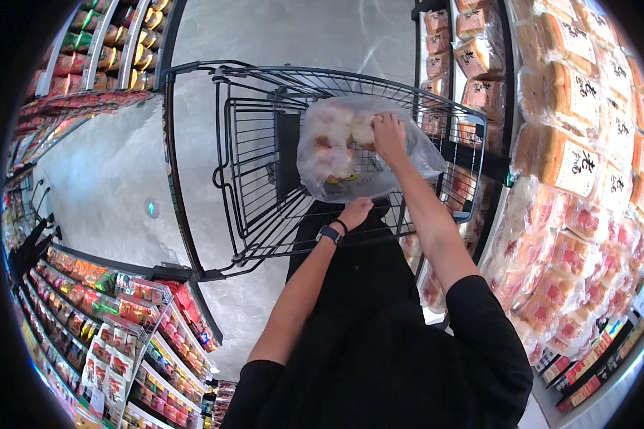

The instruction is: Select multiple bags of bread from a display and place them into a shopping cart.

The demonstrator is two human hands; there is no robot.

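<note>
A large translucent plastic bag (375,185) lies in the basket of a metal shopping cart (247,161). Several buns or bread rolls (330,120) show through its film. My right hand (390,137) reaches over the bag from the right, its curled fingers on a pale bun (362,131) at the bag's upper middle; whether it grips the bun or just film is unclear. My left hand (356,213), with a watch (330,234) and a black band on the wrist, is at the bag's near edge, fingers curled, seemingly pinching the film.
Packaged bread loaves (571,161) are stacked on the right, with red-printed bread packs (574,257) below them. Shelves of packaged snacks (75,300) stand at the lower left, and more packets (112,56) fill a rack at the upper left. A grey tiled floor (295,32) lies beyond the cart.
</note>
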